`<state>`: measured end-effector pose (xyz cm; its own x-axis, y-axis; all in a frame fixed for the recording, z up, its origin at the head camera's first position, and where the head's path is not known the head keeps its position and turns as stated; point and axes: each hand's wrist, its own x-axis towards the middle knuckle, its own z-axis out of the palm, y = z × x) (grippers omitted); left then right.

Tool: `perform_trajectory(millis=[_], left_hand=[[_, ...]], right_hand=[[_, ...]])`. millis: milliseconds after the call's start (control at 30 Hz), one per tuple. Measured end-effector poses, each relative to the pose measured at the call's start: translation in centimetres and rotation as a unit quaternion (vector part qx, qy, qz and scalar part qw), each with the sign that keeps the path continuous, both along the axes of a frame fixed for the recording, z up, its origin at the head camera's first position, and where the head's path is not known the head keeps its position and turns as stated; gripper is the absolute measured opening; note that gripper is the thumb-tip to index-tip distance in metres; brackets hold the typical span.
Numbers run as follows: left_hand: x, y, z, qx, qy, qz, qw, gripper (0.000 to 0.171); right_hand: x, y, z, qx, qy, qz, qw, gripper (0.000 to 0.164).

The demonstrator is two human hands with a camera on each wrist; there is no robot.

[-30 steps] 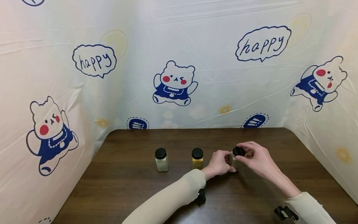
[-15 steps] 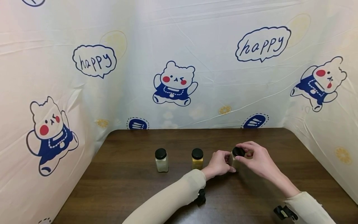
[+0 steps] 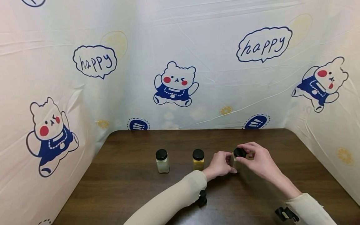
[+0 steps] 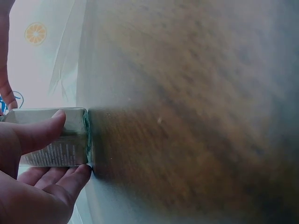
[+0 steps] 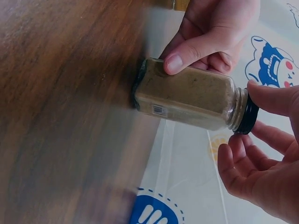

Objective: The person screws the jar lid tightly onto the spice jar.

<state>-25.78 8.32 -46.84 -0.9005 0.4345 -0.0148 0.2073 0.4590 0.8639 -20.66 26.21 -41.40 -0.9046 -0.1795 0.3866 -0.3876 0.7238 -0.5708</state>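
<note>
A square glass spice jar (image 5: 187, 93) of brownish powder stands upright on the table, right of centre. My left hand (image 3: 221, 164) grips its body low down, the thumb along one side and fingers on the other. My right hand (image 3: 260, 157) pinches the black lid (image 5: 247, 113) between thumb and fingers. In the right wrist view the lid sits on the jar's neck, with clear threads showing just below it. The left wrist view shows a printed label on the jar's side (image 4: 51, 151), partly behind my left thumb.
Left of my hands stand a black-lidded jar of yellow powder (image 3: 198, 164) and another of pale powder (image 3: 162, 165), both upright. My left forearm reaches in front of the yellow jar. Printed cloth (image 3: 219, 103) hangs behind and beside the brown table (image 3: 126, 187).
Almost nothing differs. Both hands keep their places on the jar and lid; any shift of the right thumb is very slight.
</note>
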Motion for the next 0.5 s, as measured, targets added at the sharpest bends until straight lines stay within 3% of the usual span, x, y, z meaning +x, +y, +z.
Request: perform_trajectory(millis=[267, 500], left_hand=[[0.04, -0.06, 0.04, 0.002, -0.002, 0.0, 1.0, 0.04], [0.05, -0.11, 0.12, 0.003, -0.003, 0.002, 1.0, 0.041]], right_hand=[[-0.02, 0.01, -0.44, -0.001, 0.01, -0.001, 1.0, 0.045], [0.24, 0.28, -0.74, -0.026, 0.023, 0.024, 0.999, 0.049]])
